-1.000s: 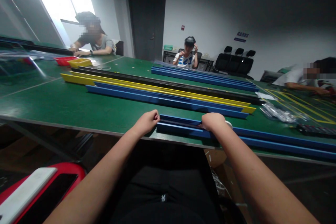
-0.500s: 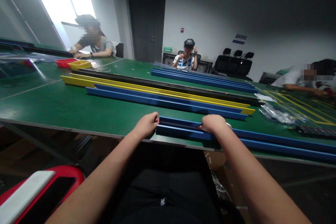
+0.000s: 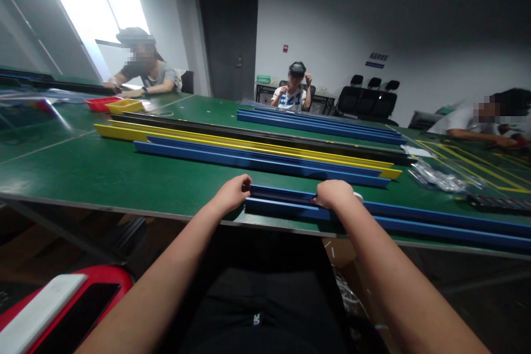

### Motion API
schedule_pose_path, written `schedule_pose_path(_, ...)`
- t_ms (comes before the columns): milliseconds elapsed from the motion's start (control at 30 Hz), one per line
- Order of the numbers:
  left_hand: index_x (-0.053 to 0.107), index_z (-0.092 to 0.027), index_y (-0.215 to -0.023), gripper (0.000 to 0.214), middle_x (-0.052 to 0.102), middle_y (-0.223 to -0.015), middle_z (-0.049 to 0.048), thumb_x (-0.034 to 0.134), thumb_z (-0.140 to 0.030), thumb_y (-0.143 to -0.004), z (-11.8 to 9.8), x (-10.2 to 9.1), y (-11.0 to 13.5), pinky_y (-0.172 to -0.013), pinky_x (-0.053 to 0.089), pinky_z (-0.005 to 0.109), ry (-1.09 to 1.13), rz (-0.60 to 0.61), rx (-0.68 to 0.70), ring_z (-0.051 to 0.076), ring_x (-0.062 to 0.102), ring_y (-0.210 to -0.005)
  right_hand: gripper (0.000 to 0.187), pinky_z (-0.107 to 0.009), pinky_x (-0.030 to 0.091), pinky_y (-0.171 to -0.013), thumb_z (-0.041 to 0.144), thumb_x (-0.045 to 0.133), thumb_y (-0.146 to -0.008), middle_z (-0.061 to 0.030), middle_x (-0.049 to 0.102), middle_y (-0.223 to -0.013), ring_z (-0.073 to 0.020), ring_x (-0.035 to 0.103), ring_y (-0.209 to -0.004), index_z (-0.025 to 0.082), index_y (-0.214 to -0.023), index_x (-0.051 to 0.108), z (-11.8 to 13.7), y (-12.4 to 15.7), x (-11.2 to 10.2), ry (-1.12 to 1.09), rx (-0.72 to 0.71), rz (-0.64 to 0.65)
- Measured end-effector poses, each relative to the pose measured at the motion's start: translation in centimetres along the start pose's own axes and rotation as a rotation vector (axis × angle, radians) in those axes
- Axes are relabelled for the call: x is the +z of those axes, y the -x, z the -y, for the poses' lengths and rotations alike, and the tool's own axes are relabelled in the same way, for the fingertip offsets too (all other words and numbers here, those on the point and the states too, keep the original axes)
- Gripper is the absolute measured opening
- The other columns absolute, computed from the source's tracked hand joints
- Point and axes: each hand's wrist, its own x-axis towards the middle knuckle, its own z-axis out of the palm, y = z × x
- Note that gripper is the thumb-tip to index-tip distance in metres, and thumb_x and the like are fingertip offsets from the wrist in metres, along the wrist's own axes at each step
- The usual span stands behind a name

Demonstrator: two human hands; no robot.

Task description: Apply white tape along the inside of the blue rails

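Far to the left, we see a red tray (image 3: 102, 104) and a yellow tray (image 3: 125, 107), set well away from the near work, probably to leave elbow room. Moving right, our left hand (image 3: 233, 193) has its fingers curled at the left end of the near blue rail (image 3: 282, 209), likely to steady that end or line something up there; we cannot tell whether it pinches anything. Beyond it, the yellow rail (image 3: 112, 131), another blue rail (image 3: 186, 155) and the black rails (image 3: 269, 137) lie side by side, perhaps to keep them in reach. Farther right, our right hand (image 3: 335, 193) is bunched over the near rail, its fingertips dipping into the groove; what they press or pinch is hidden. A white object (image 3: 358, 197) peeks out beside it. The near rail rests along the tabletop's (image 3: 83, 177) near edge, groove upward, its long axis running left to right roughly parallel to that edge; the left end faces our left hand, while the right end is out of view.
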Motion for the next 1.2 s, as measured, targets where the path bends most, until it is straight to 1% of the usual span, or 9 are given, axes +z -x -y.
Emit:
schedule_pose_path(67, 0.062, -0.023, -0.114, 0.041, 0.067, -0.102, 0.0024, 0.059, -0.014, -0.075, -0.3, -0.3, -0.4, -0.073, 0.045, 0.023, 0.02, 0.046, 0.011, 0.014, 0.062, -0.081, 0.048, -0.047, 0.051, -0.084, 0.058, 0.064, -0.078, -0.0206, 0.069, -0.113, -0.0354, 0.065, -0.104, 0.018, -0.103, 0.076, 0.0, 0.1, -0.1, -0.005, 0.0, -0.001)
schedule_pose_path(133, 0.064, -0.023, -0.118, 0.047, 0.069, -0.103, 0.0035, 0.059, -0.012, -0.073, -0.6, -0.7, -0.9, -0.074, 0.045, 0.024, -0.012, 0.111, 0.015, 0.015, 0.063, -0.083, 0.048, -0.046, 0.051, -0.084, 0.058, 0.064, -0.078, -0.0205, 0.069, -0.113, -0.0356, 0.065, -0.103, 0.018, -0.102, 0.076, 0.0, 0.1, -0.1, -0.009, 0.0, -0.002)
schedule_pose_path(233, 0.07, -0.02, -0.103, 0.034, 0.071, -0.095, 0.0043, 0.059, -0.012, -0.072, -1.2, -1.3, -1.7, -0.071, 0.046, 0.024, -0.102, 0.207, 0.013, 0.017, 0.064, -0.082, 0.048, -0.047, 0.051, -0.083, 0.058, 0.064, -0.078, -0.0201, 0.069, -0.113, -0.0362, 0.065, -0.104, 0.018, -0.102, 0.076, 0.0, 0.1, -0.2, -0.014, -0.002, -0.005)
schedule_pose_path(333, 0.07, -0.021, -0.09, 0.023, 0.071, -0.084, 0.0027, 0.059, -0.014, -0.071, -1.8, -1.6, -2.7, -0.066, 0.044, 0.025, -0.187, 0.283, 0.026, 0.018, 0.063, -0.076, 0.048, -0.048, 0.051, -0.083, 0.057, 0.065, -0.078, -0.0205, 0.069, -0.113, -0.0373, 0.064, -0.105, 0.017, -0.102, 0.076, 0.1, 0.1, -0.3, -0.018, -0.005, -0.003)
schedule_pose_path(433, 0.069, -0.022, -0.086, 0.021, 0.069, -0.079, 0.0009, 0.06, -0.016, -0.068, -2.4, -1.7, -3.6, -0.06, 0.041, 0.025, -0.252, 0.343, 0.052, 0.017, 0.061, -0.07, 0.047, -0.049, 0.051, -0.083, 0.056, 0.065, -0.078, -0.0202, 0.069, -0.114, -0.0377, 0.064, -0.105, 0.017, -0.103, 0.075, 0.1, 0.1, -0.4, -0.022, -0.004, 0.003)
schedule_pose_path(567, 0.068, -0.023, -0.086, 0.022, 0.069, -0.079, 0.0006, 0.061, -0.02, -0.065, -3.5, -1.5, -4.6, -0.055, 0.037, 0.025, -0.318, 0.398, 0.109, 0.016, 0.059, -0.067, 0.045, -0.048, 0.051, -0.085, 0.055, 0.065, -0.079, -0.0195, 0.068, -0.116, -0.0366, 0.064, -0.107, 0.018, -0.102, 0.075, 0.1, 0.3, -0.6, -0.03, -0.008, 0.009)
schedule_pose_path(767, 0.069, -0.024, -0.086, 0.02, 0.07, -0.082, 0.0038, 0.063, -0.028, -0.068, -6.2, 0.1, -5.1, -0.057, 0.038, 0.027, -0.409, 0.413, 0.19, 0.019, 0.06, -0.069, 0.043, -0.048, 0.051, -0.086, 0.054, 0.067, -0.078, -0.0201, 0.068, -0.116, -0.0362, 0.064, -0.106, 0.019, -0.1, 0.076, 0.1, 0.3, -0.7, -0.044, -0.001, 0.021)
schedule_pose_path(967, 0.071, -0.024, -0.089, 0.022, 0.072, -0.086, 0.0056, 0.066, -0.03, -0.069, -8.6, 2.5, -5.8, -0.063, 0.043, 0.027, -0.469, 0.441, 0.165, 0.021, 0.064, -0.075, 0.042, -0.048, 0.051, -0.087, 0.055, 0.068, -0.076, -0.0183, 0.068, -0.118, -0.0356, 0.064, -0.107, 0.02, -0.098, 0.076, 0.0, 0.0, -0.7, -0.046, -0.001, 0.027)
schedule_pose_path(1200, 0.072, -0.025, -0.098, 0.028, 0.074, -0.098, 0.0088, 0.064, -0.033, -0.072, -11.1, 4.8, -6.4, -0.068, 0.048, 0.029, -0.525, 0.474, 0.216, 0.024, 0.067, -0.084, 0.043, -0.046, 0.051, -0.087, 0.054, 0.07, -0.075, -0.0179, 0.068, -0.117, -0.0339, 0.065, -0.106, 0.02, -0.102, 0.076, 0.0, -0.4, -0.6, -0.037, -0.005, 0.037)
